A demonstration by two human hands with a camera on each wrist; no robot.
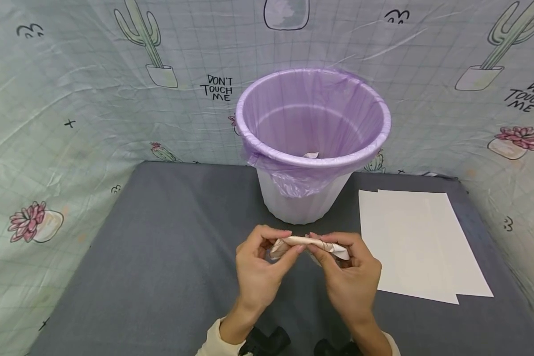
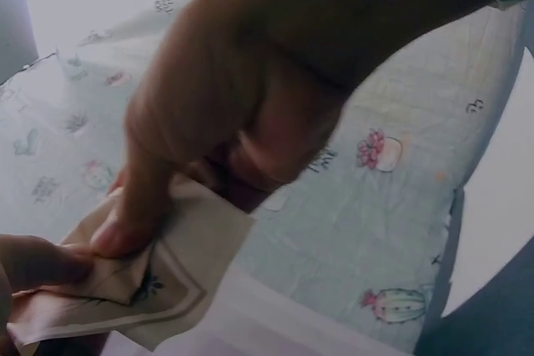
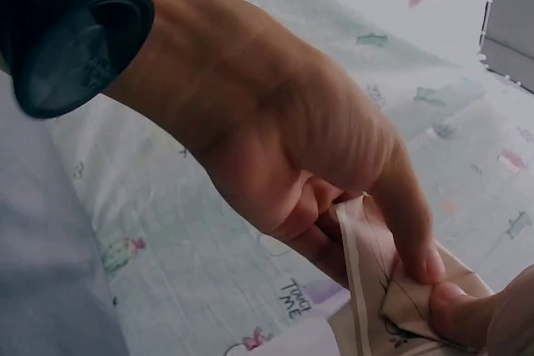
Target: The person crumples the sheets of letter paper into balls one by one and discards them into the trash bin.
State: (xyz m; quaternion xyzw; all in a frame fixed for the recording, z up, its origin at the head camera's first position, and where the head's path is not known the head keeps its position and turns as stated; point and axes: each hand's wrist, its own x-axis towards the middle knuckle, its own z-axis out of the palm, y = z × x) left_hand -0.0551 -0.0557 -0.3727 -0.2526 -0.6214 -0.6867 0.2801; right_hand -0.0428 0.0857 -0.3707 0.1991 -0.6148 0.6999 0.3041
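Both hands hold a folded piece of printed beige paper in front of the bin. My left hand pinches its left part between thumb and fingers, and my right hand pinches the right part. The thumbs nearly meet at the middle. In the left wrist view, the right hand reaches down to the paper, which shows a border line and a small dark leaf print. A crease runs under the thumbs. The right wrist view has the left hand at the paper's edge.
A white bin with a purple liner stands just beyond the hands, a white scrap inside it. Overlapping white sheets lie at the right on the grey tabletop. Printed cloth hangs around the table.
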